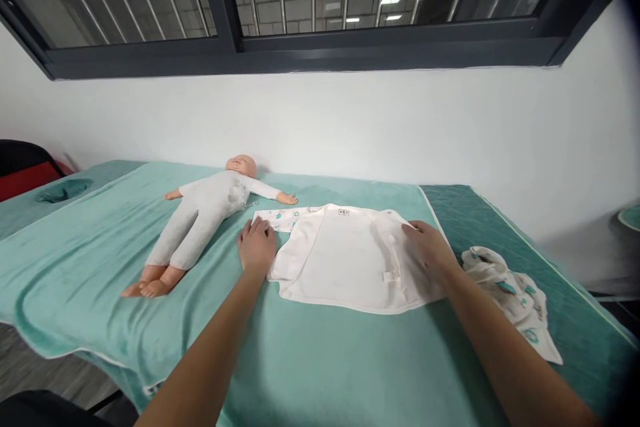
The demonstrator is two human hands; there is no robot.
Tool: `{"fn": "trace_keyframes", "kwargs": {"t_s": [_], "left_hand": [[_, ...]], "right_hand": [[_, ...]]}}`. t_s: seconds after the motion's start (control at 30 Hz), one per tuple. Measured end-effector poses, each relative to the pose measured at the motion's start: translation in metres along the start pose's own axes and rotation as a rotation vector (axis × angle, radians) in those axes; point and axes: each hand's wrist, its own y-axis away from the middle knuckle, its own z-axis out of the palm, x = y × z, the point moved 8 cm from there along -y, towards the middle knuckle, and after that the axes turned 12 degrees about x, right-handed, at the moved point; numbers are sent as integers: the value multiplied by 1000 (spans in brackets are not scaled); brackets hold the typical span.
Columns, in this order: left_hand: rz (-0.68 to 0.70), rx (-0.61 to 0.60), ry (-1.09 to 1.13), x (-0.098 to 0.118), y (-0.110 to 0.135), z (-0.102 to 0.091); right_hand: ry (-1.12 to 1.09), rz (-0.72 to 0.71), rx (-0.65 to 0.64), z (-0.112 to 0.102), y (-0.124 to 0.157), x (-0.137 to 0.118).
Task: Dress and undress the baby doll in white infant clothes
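Observation:
A white baby shirt lies spread out on the green cover, its inner side up and a small printed label at the neck. Its patterned sleeve stretches to the left. My left hand rests on the end of that sleeve, fingers apart and lying on the cloth. At the shirt's right upper edge, my right hand has its fingers closed on the fabric; the sleeve on that side is hidden. To the left, a baby doll in a white body lies on its back, one arm reaching near the sleeve.
A crumpled white patterned garment lies by my right forearm. The green cover drapes over the table's front edge. Behind stand a white wall and a dark window frame. A red and black object is at far left.

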Motion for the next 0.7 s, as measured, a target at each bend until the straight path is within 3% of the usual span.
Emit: {"fn": "trace_keyframes", "kwargs": {"t_s": [0.13,0.3,0.47,0.53,0.7], "left_hand": [[1,5,2,-2,0,2],[7,8,-2,-2,0,2],[5,1,-7,-3,-1,3],[3,0,-1,-3,-1,3],[-4,-3,7,-2,-1,2]], "right_hand": [[-75,31,62,-17,-11,15],[390,-97,172,-48,-22,32],[657,41,31,-50,-16,49],[696,60,31,-53,-11,47],[639,64,168,-67,-2,40]]}}
